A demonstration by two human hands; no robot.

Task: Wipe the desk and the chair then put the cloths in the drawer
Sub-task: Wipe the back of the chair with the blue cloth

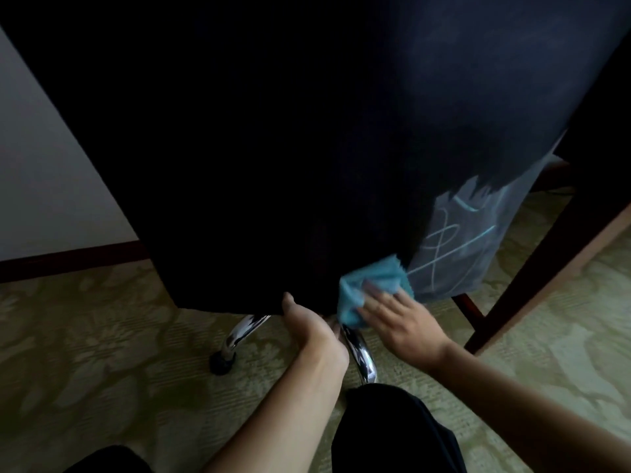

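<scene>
While I'm crouching low behind the chair, this is how it's going.

Chair: I'm working on the dark chair back [273,148], close to its bottom edge, above the chrome legs [362,356] and the patterned carpet [102,336].
Right hand: my right hand [399,319] is pressing the blue cloth [368,285] flat against the panel, fingers [375,293] straight and slightly spread over it.
Left hand: my left hand [307,322] is gripping the lower edge of the chair back; thumb up on the face, the other fingers curling under where I can't see them.
Marks: pale chalky scribbles [454,240] are showing just right of the cloth, not yet wiped.
Done: I'm judging most of the dark back looks clean.
Left: that scribbled patch, perhaps more of the chair, then the drawer.
Table: its dark leg [532,268] is standing at right; I can't tell whether the top is wiped.
Drawer: not in view.
</scene>
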